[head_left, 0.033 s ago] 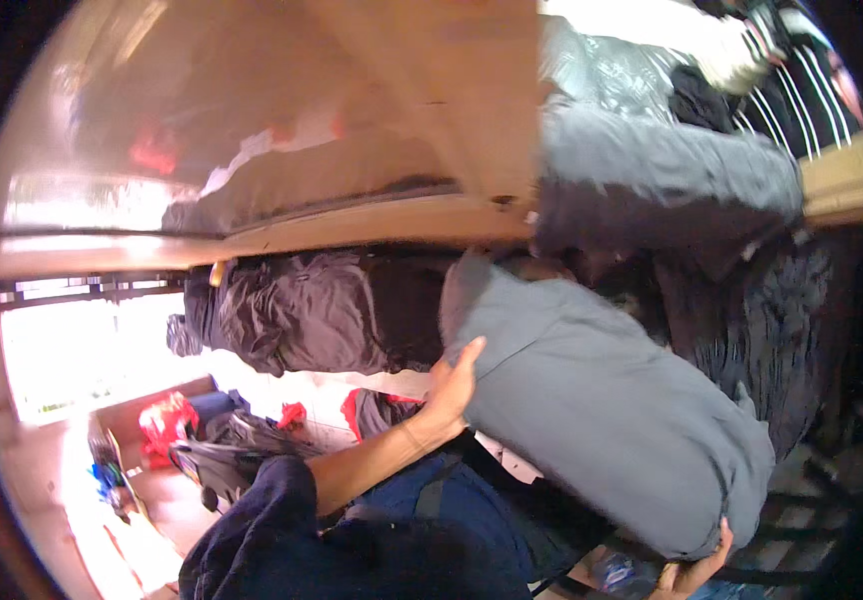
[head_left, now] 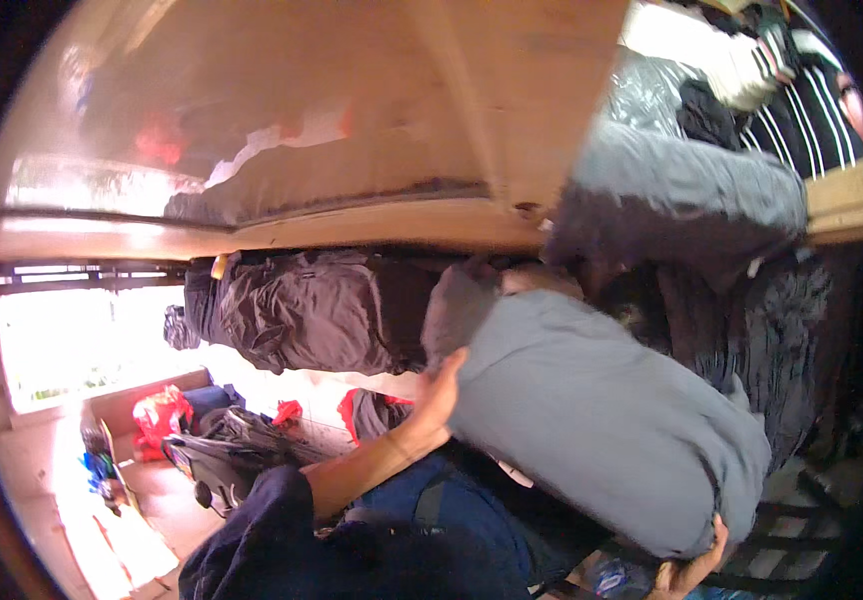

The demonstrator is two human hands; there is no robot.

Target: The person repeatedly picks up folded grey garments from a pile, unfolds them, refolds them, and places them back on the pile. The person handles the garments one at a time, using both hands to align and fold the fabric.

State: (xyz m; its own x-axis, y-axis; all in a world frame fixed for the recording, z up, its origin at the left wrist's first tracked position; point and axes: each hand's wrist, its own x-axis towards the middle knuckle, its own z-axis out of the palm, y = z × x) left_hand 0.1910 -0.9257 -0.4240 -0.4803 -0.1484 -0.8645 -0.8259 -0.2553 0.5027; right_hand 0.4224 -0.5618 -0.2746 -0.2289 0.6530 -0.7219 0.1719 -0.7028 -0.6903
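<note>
A thick grey bundle of folded cloth (head_left: 592, 420) lies slantwise in front of me, carried between my two hands. My left hand (head_left: 439, 397) grips its upper left end, thumb up along the side, beside a darker part of the cloth. At the lower right end, the fingers of my right hand (head_left: 697, 565) curl round the rounded edge; most of that hand is hidden beneath the bundle. Behind its far end sits a stack of dark folded garments (head_left: 302, 310), under the edge of a glossy brown board (head_left: 352, 100).
Grey and dark cloth (head_left: 692, 190) is piled at the upper right, near black-and-white striped cloth (head_left: 802, 120). Dark garments (head_left: 792, 340) hang at the right. A motorbike (head_left: 242, 450) and a red plastic bag (head_left: 162, 415) stand at the left, below a bright window opening (head_left: 72, 340).
The grey bundle and both my hands have shifted slightly left in the picture, while the brown board's right edge has shifted right. Both hands keep their hold.
</note>
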